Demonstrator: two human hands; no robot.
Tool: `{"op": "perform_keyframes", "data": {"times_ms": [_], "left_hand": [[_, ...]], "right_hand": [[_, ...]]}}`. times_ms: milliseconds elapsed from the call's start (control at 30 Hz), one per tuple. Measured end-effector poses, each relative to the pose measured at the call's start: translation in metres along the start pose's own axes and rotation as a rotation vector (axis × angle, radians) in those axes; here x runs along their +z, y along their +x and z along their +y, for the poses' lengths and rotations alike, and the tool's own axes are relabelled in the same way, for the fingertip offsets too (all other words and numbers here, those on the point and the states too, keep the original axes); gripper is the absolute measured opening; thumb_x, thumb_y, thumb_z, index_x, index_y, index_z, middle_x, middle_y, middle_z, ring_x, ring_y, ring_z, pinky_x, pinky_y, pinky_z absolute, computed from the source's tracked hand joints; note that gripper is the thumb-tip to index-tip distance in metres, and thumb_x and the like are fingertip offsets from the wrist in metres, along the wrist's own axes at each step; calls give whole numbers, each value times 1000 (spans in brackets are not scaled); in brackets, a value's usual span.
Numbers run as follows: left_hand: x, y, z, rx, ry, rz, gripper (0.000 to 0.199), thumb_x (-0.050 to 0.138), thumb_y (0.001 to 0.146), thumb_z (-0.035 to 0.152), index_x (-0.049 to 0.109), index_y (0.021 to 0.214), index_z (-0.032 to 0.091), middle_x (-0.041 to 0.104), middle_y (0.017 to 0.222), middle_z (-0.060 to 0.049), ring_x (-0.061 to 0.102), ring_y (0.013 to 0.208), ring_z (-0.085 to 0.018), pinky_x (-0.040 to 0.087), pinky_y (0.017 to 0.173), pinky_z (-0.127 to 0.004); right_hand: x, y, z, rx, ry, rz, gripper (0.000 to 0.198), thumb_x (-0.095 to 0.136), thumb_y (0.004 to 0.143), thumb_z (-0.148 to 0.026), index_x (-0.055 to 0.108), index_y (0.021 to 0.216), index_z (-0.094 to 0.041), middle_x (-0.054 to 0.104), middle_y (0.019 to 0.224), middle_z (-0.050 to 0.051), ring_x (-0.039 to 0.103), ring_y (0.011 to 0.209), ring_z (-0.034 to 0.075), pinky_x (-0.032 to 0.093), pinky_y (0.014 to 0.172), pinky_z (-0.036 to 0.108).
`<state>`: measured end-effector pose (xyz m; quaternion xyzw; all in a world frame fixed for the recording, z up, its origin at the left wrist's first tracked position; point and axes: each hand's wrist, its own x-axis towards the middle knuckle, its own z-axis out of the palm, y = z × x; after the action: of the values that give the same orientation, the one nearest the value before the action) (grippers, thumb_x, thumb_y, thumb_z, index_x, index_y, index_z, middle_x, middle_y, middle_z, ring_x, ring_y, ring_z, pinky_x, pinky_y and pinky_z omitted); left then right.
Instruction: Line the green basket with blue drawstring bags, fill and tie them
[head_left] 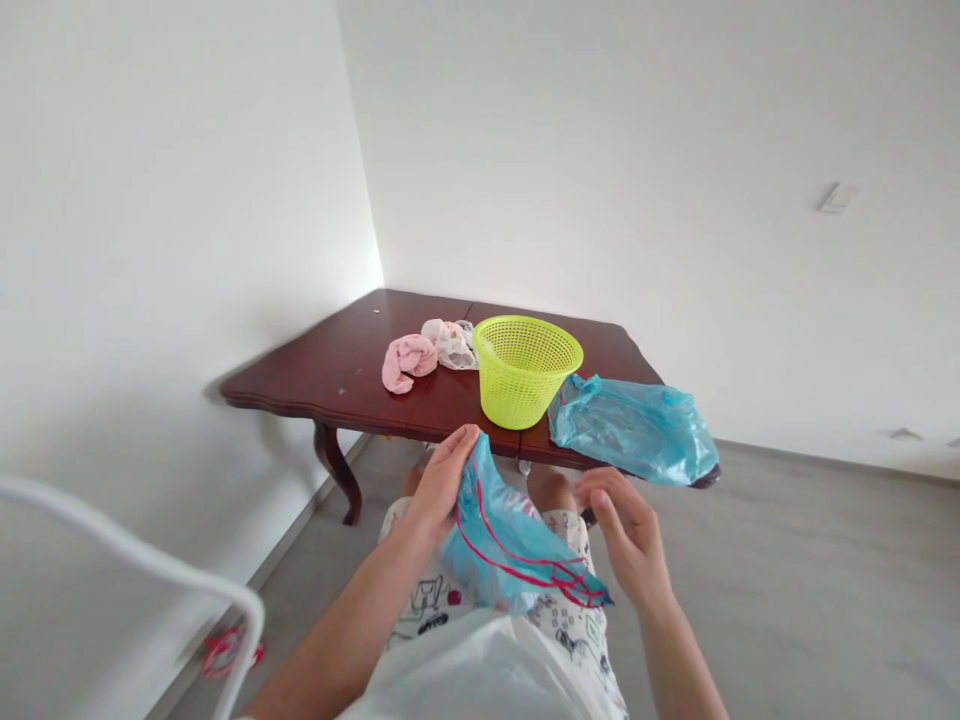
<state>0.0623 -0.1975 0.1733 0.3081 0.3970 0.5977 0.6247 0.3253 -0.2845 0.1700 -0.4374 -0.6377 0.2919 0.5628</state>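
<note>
In my left hand (444, 478) is the corner of a translucent blue drawstring garbage bag (495, 535), pinched between closed fingers. The bag hangs over my lap, and its red drawstring edging runs down to the right. My right hand (628, 535) is apart from the bag, to its right, with loosely bent fingers and the thumb held away from them; nothing shows in it. A yellow-green perforated basket (517, 395) stands upright on the dark red wooden table (322, 360). Beside it, a second blue garbage bag (637, 430) lies crumpled at the table's right front edge.
A rolled pink cloth (409, 360) lies left of the basket, beside a crumpled whitish plastic bag (454, 345). White walls close in behind and left of the table. A white curved bar or cable (150, 555) crosses the lower left; a red-and-white item (225, 650) is on the floor.
</note>
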Motion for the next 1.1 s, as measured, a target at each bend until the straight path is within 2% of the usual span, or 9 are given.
{"op": "perform_keyframes", "data": {"times_ms": [100,200,267,467,533,667,800,900,1100], "left_hand": [[19,-13,-6,4,78,-201,63,103,82,72,67,86,21,55,73,6,45,61,-9,37,55,-19],[30,-20,-9,19,169,-398,65,94,92,76,62,83,20,49,72,6,40,61,-9,32,55,-20],[27,-19,-5,-37,177,-501,64,94,93,76,63,86,20,52,76,4,41,62,-9,33,57,-21],[-24,-11,41,-238,465,-1043,55,95,97,63,68,129,27,49,66,10,31,54,-11,21,53,-23],[-37,-11,57,-194,648,-1114,51,94,99,54,70,136,28,60,73,5,44,59,-13,29,55,-24],[-47,-3,73,-8,894,-962,35,83,103,45,75,134,29,67,81,2,57,67,-19,40,61,-27],[-62,19,71,243,1315,-477,19,74,98,27,78,117,29,69,79,0,61,70,-21,31,65,-31],[-80,35,70,276,1540,-210,14,72,93,25,77,106,27,75,88,-3,66,79,-24,29,70,-34],[-84,25,76,307,1297,-355,31,87,87,33,82,118,28,79,112,-7,72,105,-30,45,86,-35]], "right_hand": [[34,-4,-5,14,-62,-74,36,84,108,-53,81,130,-26,81,125,10,74,115,28,59,102,36],[56,-5,-6,96,-64,-296,26,79,110,-49,81,110,-24,80,109,6,70,102,24,58,94,34],[56,-1,0,175,11,-291,38,74,113,-54,75,92,-22,73,92,3,64,87,20,53,79,30],[4,17,22,473,329,419,56,104,72,-69,79,94,-24,74,80,1,63,69,19,51,58,27],[-11,20,19,542,385,450,57,109,67,-65,77,91,-24,71,75,-1,60,64,18,49,55,26],[-24,20,-3,581,426,302,61,110,71,-62,65,81,-22,59,67,-4,48,56,11,36,51,21],[-30,17,-21,566,430,169,72,107,79,-60,45,74,-24,41,62,-8,30,52,7,22,49,20],[-34,20,-23,527,479,270,68,108,79,-58,49,76,-24,43,64,-8,34,52,7,29,47,19],[-22,34,-24,427,644,540,67,111,72,-55,51,80,-26,33,59,-13,27,44,6,25,39,18]]}}
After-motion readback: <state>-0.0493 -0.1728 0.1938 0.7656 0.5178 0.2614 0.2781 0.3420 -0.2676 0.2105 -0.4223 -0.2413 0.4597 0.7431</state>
